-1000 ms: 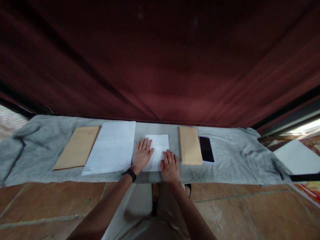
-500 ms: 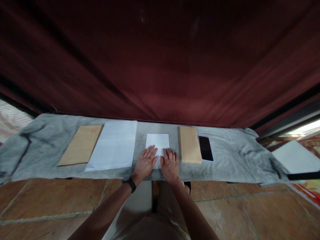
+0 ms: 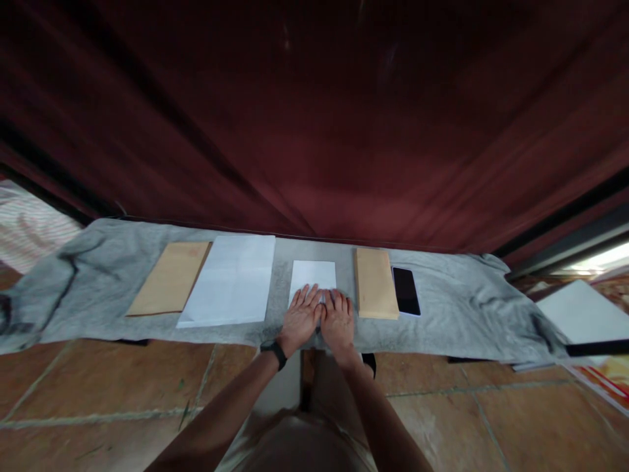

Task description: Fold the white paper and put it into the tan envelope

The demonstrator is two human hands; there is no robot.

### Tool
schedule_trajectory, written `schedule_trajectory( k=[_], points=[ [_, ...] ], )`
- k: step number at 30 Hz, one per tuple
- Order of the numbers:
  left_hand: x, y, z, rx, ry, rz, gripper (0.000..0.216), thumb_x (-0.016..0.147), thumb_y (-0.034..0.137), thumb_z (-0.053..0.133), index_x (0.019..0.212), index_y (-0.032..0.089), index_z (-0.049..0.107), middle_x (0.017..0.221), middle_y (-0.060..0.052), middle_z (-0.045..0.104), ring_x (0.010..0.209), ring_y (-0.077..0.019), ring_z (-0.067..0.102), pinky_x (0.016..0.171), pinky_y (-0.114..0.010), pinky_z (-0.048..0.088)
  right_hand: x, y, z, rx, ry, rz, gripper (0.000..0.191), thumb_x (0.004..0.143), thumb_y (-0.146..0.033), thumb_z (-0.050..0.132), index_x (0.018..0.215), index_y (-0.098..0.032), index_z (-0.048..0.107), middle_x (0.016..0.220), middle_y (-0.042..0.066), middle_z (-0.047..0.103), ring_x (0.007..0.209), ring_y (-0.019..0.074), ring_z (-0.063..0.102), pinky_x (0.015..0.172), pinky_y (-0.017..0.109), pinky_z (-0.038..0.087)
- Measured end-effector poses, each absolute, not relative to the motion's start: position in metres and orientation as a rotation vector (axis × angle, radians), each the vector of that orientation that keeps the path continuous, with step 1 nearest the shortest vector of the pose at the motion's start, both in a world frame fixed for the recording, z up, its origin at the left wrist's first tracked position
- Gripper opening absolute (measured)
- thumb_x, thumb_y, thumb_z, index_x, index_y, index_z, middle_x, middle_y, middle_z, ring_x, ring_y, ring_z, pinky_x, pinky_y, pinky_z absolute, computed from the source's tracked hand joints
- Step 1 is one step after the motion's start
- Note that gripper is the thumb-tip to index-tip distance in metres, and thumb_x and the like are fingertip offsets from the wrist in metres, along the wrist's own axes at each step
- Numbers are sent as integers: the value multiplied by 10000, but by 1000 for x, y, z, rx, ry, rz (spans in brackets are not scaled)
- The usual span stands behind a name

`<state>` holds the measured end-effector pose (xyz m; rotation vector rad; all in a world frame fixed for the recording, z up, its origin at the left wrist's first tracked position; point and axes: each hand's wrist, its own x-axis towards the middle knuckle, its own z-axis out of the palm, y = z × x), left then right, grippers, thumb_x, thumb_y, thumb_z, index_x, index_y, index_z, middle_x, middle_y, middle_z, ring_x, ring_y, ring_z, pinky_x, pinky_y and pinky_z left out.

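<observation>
A small white folded sheet of paper (image 3: pixel 313 274) lies on a grey cloth (image 3: pixel 457 308) spread over a low surface. My left hand (image 3: pixel 301 316) rests flat on the sheet's near half, fingers stretched out, a black band on the wrist. My right hand (image 3: pixel 337 320) lies flat beside it on the same sheet, fingers spread; the two hands touch at the thumbs. Both hands cover the sheet's near edge.
Left of the sheet lie a larger white sheet (image 3: pixel 232 288) and a brown envelope (image 3: pixel 171 286). To the right lie another brown envelope (image 3: pixel 376 292) and a black phone (image 3: pixel 405 290). A dark red curtain (image 3: pixel 314 131) hangs behind. Tiled floor (image 3: pixel 98 387) lies in front. More white paper (image 3: pixel 580 311) lies far right.
Both hands have slid toward me along the small sheet and drawn together. The left hand has moved right, from the sheet's left edge onto its middle.
</observation>
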<state>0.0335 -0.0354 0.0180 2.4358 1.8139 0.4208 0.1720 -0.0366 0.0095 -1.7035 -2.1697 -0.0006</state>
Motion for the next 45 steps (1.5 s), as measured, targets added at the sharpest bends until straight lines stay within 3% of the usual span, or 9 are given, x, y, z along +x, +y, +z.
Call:
schedule_trajectory(
  k=[6,14,26,37,45],
  points=[
    [32,-34,16,2406,1853,451,497,1016,270,335,1474,218,520,1594,-54,442,1528,-238,308,1256,-498,247,172,-36,9,-1701,-2165,4,433,1032,-258,455,1455,-212,539,1473,144,556,1350,276,480,1146,490,315],
    [23,-43,18,2372,1950,443,534,1018,304,328,1500,133,481,1598,-108,418,1522,-244,322,1253,-471,263,169,-36,6,-1709,-2121,-35,475,1035,-264,427,1474,-98,497,1452,189,572,1346,289,494,1153,495,326],
    [14,-51,12,2323,2074,531,529,1024,338,349,1479,115,499,1557,-140,476,1512,-275,338,1252,-502,271,168,-40,2,-1701,-2065,-53,504,1032,-273,400,1491,-75,466,1453,213,568,1362,300,494,1153,506,332],
    [38,-39,15,2354,1892,485,504,1038,297,311,1499,184,481,1595,-71,439,1524,-230,317,1260,-468,258,170,-40,4,-1700,-2126,-57,472,1042,-226,390,1478,-73,481,1467,207,556,1387,293,468,1154,494,326],
    [17,-50,15,2369,1983,414,546,1027,317,340,1533,132,433,1615,-97,393,1534,-229,292,1266,-440,241,169,-33,6,-1675,-2107,-6,454,1047,-222,382,1457,-80,518,1497,191,536,1421,271,443,1191,491,298]
  ],
)
